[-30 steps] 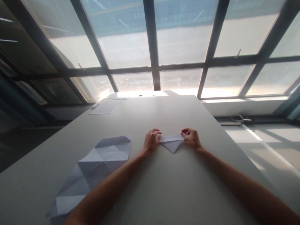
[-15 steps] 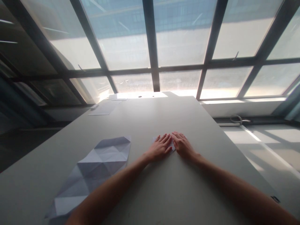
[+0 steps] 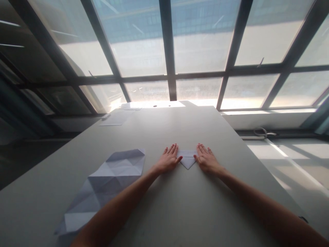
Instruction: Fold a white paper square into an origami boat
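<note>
A small piece of folded white paper (image 3: 187,161) lies on the table between my hands, its pointed end toward me and a straight crease across its upper part. My left hand (image 3: 168,159) rests flat at the paper's left side, thumb stretched onto its edge. Over the right side lies my right hand (image 3: 206,159), also flat, with its thumb at the edge. The outer parts of the paper are hidden under the fingers. Left of my left forearm is a larger creased sheet of paper (image 3: 113,175), partly covered by that arm.
The long white table (image 3: 159,133) reaches toward large windows. Flat white sheets (image 3: 111,119) lie at its far left, with a small object on them. A looped cable (image 3: 260,131) is by the wall at the right, beyond the table's edge.
My hands have moved apart, the left one leftward and the right one rightward. The middle of the folded paper, mostly covered before, now shows.
</note>
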`<state>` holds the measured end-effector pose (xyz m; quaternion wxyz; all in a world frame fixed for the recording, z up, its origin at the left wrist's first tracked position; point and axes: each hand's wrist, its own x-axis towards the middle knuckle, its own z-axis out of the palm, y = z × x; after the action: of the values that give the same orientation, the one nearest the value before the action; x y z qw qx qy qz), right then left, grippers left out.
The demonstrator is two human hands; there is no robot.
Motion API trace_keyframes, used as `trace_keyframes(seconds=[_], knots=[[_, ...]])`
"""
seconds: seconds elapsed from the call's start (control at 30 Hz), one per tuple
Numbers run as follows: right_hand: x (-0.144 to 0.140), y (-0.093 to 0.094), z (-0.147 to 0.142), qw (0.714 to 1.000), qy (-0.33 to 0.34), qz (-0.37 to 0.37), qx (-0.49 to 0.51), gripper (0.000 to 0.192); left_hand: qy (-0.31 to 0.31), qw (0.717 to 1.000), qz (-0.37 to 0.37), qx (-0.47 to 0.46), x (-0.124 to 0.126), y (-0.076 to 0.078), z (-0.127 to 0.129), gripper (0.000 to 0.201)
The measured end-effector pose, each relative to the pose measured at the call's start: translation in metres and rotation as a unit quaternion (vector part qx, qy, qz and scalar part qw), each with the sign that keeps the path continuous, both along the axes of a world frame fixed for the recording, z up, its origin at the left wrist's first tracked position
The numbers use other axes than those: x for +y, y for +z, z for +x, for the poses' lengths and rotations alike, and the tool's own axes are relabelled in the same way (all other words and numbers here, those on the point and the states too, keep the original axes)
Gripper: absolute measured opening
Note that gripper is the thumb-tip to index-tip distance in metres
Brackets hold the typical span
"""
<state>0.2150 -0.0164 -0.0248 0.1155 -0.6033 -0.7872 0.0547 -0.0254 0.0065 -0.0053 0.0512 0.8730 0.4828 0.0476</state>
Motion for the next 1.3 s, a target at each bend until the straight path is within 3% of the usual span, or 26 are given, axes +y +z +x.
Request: trace_keyframes(seconds=[0.2,0.37,0.47,0.83,1.0,1.17,1.3], knots=[[0.007,0.001,0.009,0.998,-0.023,0.018,0.050,0.054,0.070,0.995,0.026,-0.060,0.011,-0.004,-0.010,0.051],[0.010,0.014,0.013,0.991,0.031,0.071,0.106,0.032,-0.011,0.983,0.055,-0.173,0.015,0.000,-0.006,0.031],[0.010,0.021,0.013,0.987,0.065,0.076,0.125,0.024,-0.044,0.977,0.063,-0.196,0.013,0.004,-0.002,0.027],[0.015,0.033,0.017,0.988,0.063,-0.009,0.140,0.025,-0.044,0.975,0.034,-0.213,0.007,0.014,0.003,0.031],[0.014,0.039,0.015,0.974,0.096,0.056,0.199,0.008,-0.035,0.969,0.054,-0.238,0.006,0.020,0.004,0.043],[0.011,0.046,0.013,0.953,0.084,0.154,0.247,0.017,0.029,0.956,0.124,-0.264,0.003,0.027,0.003,0.018],[0.006,0.046,0.015,0.946,0.096,0.202,0.236,0.023,0.058,0.940,0.185,-0.280,-0.004,0.030,0.001,0.021]])
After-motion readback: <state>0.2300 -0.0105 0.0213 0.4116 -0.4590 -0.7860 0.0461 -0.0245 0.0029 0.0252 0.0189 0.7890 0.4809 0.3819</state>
